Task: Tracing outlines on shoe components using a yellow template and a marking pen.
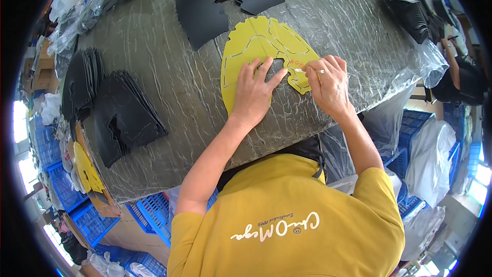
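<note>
A yellow flat template (237, 74) with cut-out slots and a notched edge lies on the table in front of me. My left hand (254, 90) rests on it with fingers spread, pressing beside its curved opening. In my right hand (329, 84) is a slim pale pen (299, 70), pinched between thumb and fingers. Its tip end is at the template's right part, near the hooked edge and some red marks. Whether a sheet lies under the template is hidden. Just beyond, a black curved sheet (202, 7) with a jagged opening lies flat.
Two stacks of black cut sheets, one nearer (128, 110) and one at the edge (79, 82), sit on the left. Plastic film covers the table (174, 72). Blue crates (410, 123) stand below on both sides. Another person (461, 72) is at far right.
</note>
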The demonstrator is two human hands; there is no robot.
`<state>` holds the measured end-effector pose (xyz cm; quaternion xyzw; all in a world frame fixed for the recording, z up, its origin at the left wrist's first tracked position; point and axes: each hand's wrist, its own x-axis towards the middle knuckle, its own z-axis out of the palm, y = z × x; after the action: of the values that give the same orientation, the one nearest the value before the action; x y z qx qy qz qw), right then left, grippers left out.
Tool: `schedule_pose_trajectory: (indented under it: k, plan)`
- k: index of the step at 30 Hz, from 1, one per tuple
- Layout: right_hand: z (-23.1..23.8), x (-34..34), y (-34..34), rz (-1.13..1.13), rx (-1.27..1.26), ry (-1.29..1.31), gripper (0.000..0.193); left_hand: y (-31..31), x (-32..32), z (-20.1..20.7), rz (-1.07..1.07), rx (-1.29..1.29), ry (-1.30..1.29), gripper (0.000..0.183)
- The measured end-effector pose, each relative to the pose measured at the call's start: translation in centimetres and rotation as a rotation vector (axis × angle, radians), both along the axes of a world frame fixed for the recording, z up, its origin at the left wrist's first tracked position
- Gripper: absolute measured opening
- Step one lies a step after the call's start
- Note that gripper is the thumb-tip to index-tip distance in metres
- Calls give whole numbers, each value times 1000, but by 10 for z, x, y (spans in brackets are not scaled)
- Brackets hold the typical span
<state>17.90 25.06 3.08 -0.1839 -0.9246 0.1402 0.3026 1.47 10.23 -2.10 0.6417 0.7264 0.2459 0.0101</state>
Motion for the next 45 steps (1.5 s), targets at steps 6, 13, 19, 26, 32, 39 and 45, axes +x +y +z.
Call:
schedule_pose_trajectory:
  k: [6, 13, 19, 26, 32, 39, 45]
  plan:
    - [1, 9, -8, 0, 19, -22, 10, 1, 0, -1, 4, 7, 4, 60]
    - [1, 17, -11, 19, 6, -28, 11, 1, 0, -3, 7, 28, 7, 59]
    - [0, 17, -12, 0, -20, -16, 10, 1, 0, -3, 10, 28, 4, 60]
    - [4, 13, -12, 34, -23, -47, 11, 1, 0, -3, 12, 26, 13, 62]
    - [4, 1, -15, 44, -47, 2, 10, 2, 1, -3, 12, 25, 18, 61]
    - [4, 9, -13, 45, -34, -18, 9, 1, 1, -2, 14, 28, 19, 60]
    - [5, 15, -14, -7, -46, -17, 7, 2, 1, -2, 12, 27, 18, 59]
